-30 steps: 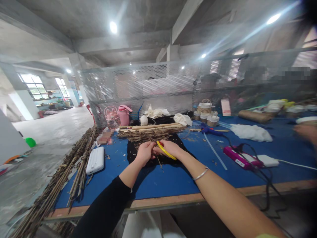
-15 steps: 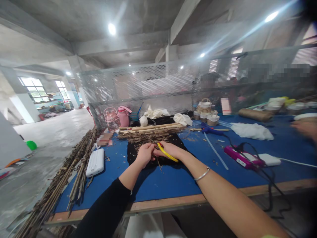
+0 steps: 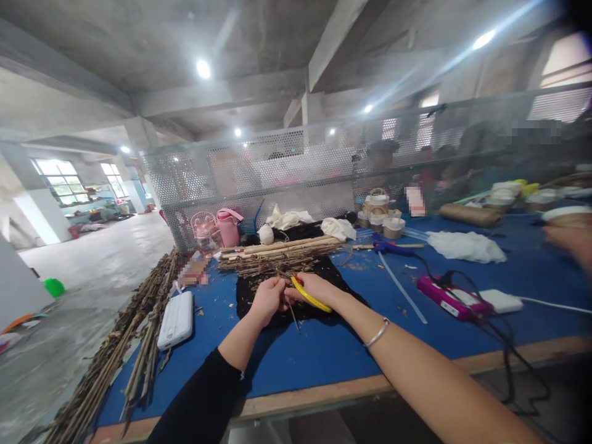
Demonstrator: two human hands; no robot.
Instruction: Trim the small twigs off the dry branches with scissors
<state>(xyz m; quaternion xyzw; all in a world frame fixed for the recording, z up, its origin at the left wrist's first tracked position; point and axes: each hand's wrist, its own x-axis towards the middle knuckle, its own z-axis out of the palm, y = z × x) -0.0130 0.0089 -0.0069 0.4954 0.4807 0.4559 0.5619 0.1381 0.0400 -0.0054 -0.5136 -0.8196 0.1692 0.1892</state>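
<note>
My left hand (image 3: pixel 269 300) is closed, with thumb and fingers pinching a thin dry twig (image 3: pixel 295 319) whose lower end sticks out below. Close beside it, my right hand (image 3: pixel 312 288) is wrapped round yellow-handled pruning shears (image 3: pixel 311 296), with a bit of red near their top. The shears' blades are mostly hidden by the hands. Both hands are over a black cloth (image 3: pixel 340 280) on the blue table. Just beyond them lies a pile of cut dry twigs (image 3: pixel 277 262), with thicker pale sticks (image 3: pixel 291 245) along its far side.
Long bundled stems (image 3: pixel 124 320) and a white power bank (image 3: pixel 176 319) lie at the left. To the right are a blue glue gun (image 3: pixel 393 246), a purple power strip (image 3: pixel 453 298) with cables, and white wadding (image 3: pixel 465 246). Another person's hand (image 3: pixel 571 243) shows at the right edge. A perforated metal screen (image 3: pixel 259 172) stands behind.
The view has shifted slightly. Both hands stay together over the black cloth, with the twig and the shears still held. The other person's hand at the right edge is blurred in both frames.
</note>
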